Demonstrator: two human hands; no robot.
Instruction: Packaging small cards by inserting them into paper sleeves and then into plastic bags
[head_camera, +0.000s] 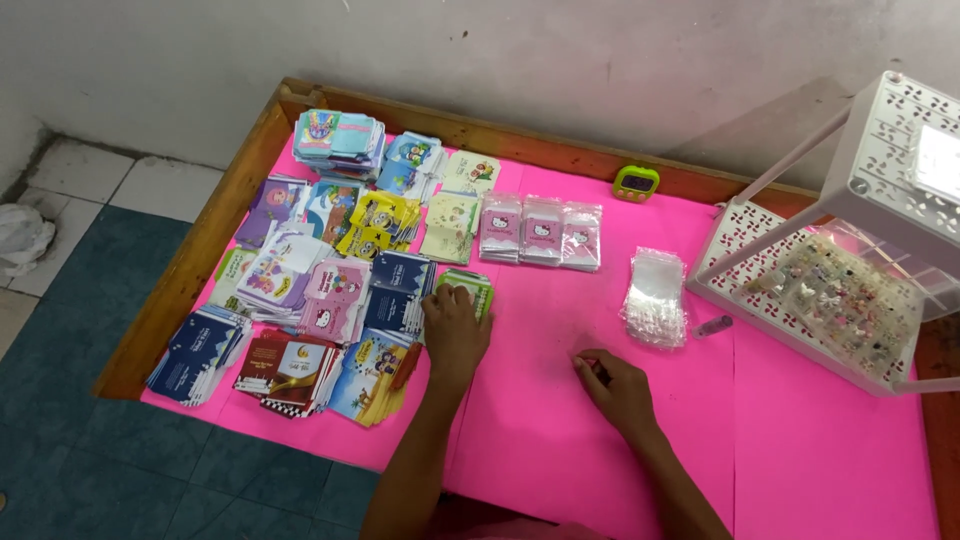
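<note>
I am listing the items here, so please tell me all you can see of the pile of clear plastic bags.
The pile of clear plastic bags lies flat on the pink sheet, between the white rack and three pink-printed packets. The bags look thin, glossy, crinkled, empty and loosely stacked. Neither hand touches them; the right hand is nearest.

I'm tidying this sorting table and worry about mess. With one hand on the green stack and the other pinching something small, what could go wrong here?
1. The left hand presses the green envelope stack, tight against neighbouring card stacks; a sideways push might topple them together.
2. The clear bag pile lies loose and could slide if brushed.
3. The right hand pinches something too small to identify; dropped, it may be hard to find.
</note>
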